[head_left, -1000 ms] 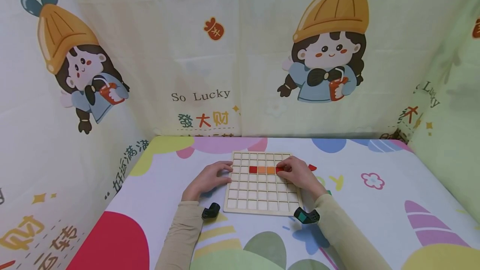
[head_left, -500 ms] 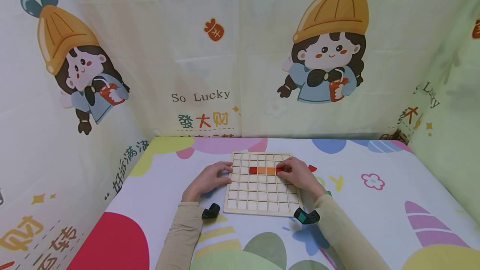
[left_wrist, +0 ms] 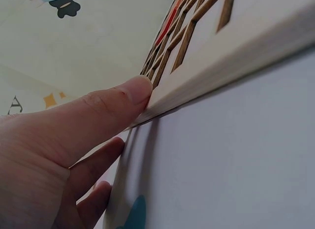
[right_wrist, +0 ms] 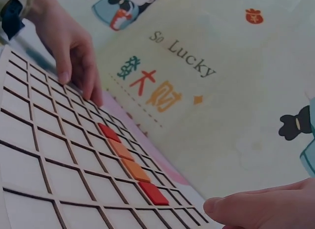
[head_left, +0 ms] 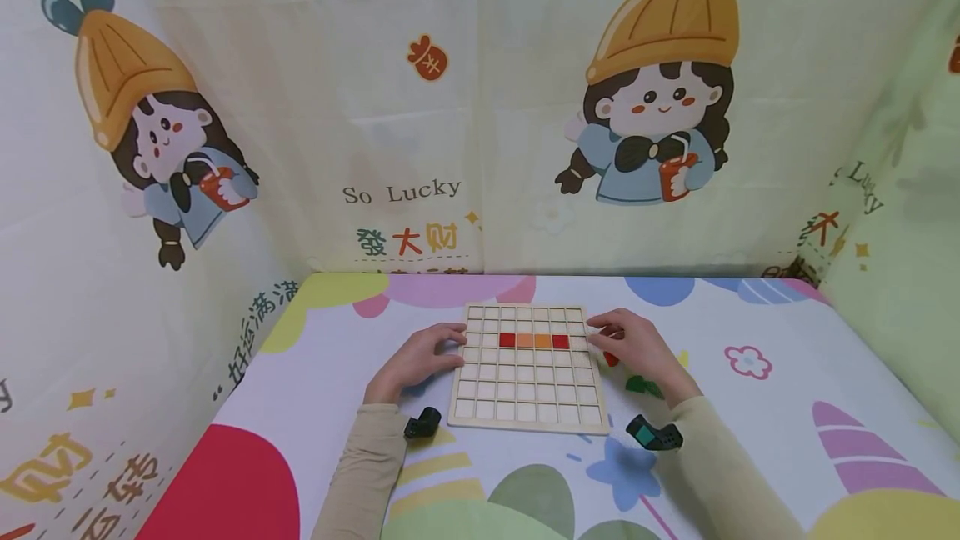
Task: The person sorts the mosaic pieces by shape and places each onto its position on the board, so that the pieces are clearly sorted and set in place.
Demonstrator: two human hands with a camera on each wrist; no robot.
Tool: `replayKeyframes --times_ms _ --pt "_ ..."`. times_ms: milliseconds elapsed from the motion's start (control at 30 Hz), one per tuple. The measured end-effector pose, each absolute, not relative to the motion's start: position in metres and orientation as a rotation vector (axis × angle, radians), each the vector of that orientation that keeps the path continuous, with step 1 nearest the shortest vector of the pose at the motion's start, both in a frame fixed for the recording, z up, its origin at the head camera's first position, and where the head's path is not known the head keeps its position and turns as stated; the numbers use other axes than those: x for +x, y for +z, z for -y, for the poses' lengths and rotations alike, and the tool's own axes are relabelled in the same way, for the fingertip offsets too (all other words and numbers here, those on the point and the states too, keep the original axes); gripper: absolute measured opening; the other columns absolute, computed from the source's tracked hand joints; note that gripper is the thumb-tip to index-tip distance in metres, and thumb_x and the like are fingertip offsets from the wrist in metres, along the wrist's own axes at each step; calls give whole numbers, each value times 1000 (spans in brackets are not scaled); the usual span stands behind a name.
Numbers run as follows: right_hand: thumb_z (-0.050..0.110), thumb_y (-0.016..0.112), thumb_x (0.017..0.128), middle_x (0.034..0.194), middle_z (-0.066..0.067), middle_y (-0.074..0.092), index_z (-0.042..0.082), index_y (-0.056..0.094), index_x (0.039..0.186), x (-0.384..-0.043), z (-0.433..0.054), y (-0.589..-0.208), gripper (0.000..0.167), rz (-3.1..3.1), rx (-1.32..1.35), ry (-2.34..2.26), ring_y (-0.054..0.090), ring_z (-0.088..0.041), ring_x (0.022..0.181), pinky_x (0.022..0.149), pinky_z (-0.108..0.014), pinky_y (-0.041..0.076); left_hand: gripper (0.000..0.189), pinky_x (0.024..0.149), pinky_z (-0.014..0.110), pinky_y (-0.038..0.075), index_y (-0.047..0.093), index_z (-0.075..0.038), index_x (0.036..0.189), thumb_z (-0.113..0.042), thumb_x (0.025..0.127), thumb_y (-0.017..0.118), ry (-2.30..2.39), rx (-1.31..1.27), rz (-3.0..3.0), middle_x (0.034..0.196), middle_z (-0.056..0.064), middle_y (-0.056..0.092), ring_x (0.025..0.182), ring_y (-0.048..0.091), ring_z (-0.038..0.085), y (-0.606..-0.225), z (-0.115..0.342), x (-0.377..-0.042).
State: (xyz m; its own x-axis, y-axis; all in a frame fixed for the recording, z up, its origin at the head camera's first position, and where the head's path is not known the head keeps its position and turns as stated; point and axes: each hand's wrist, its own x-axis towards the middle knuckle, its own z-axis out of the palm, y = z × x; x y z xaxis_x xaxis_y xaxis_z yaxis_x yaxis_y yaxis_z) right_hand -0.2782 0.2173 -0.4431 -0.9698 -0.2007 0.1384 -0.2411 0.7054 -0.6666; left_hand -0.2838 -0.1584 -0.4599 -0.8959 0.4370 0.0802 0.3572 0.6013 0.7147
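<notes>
A pale wooden grid board (head_left: 527,427) lies flat on the table in the head view. One row of its cells holds a red square tile (head_left: 507,340), two orange tiles (head_left: 534,341) and another red tile (head_left: 560,342), side by side. My left hand (head_left: 411,361) rests at the board's left edge; its thumb (left_wrist: 138,89) touches the wooden rim in the left wrist view. At the right edge, my right hand (head_left: 637,348) hovers with fingers loosely extended and nothing held. Part of that hand shows low in the right wrist view.
A printed cloth (head_left: 750,432) with coloured shapes covers the table. Red and green shapes (head_left: 645,386) show beside the right hand. Behind stands a pale cartoon-print curtain (head_left: 510,148). Each wrist wears a small black device, such as the right one (head_left: 655,433).
My right hand has let go of the right-hand red tile and moved right, off the row to the board's edge. The tile sits uncovered in its cell. My left hand stays put.
</notes>
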Motion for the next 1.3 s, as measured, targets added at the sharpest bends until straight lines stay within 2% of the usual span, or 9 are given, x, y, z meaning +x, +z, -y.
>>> replayKeyframes --times_ms 200,467,633,867,1300 --pt "23 70 92 113 -12 64 7 67 121 -268 -244 -437 33 2874 304 1068 61 -28 98 88 -46 54 28 114 43 33 69 -9 113 -17 87 75 1162 673 -2732 141 3 54 137 42 25 -460 159 -283" --pt "23 70 91 113 -12 64 7 68 119 -253 -267 -434 32 2910 274 1026 60 -26 97 81 -39 53 28 114 43 33 68 -8 113 -17 87 75 1162 685 -2723 142 3 53 137 41 25 -460 160 -285" --pt "20 73 89 109 -13 64 3 68 118 -246 -274 -436 34 2900 297 992 62 -27 94 83 -43 55 28 114 44 33 68 -9 113 -17 87 75 1160 695 -2729 142 3 53 137 41 25 -461 161 -286" --pt "22 73 88 108 -13 64 3 67 118 -238 -276 -437 35 2921 267 996 61 -28 94 83 -45 55 28 114 43 33 69 -9 113 -17 87 75 1145 696 -2740 142 3 54 137 41 25 -462 162 -286" --pt "23 76 86 105 -6 67 5 68 117 -227 -277 -448 37 2935 325 995 61 -20 91 80 -34 54 27 114 44 33 68 -9 112 -17 87 75 1158 701 -2725 141 4 54 137 41 26 -459 160 -285"
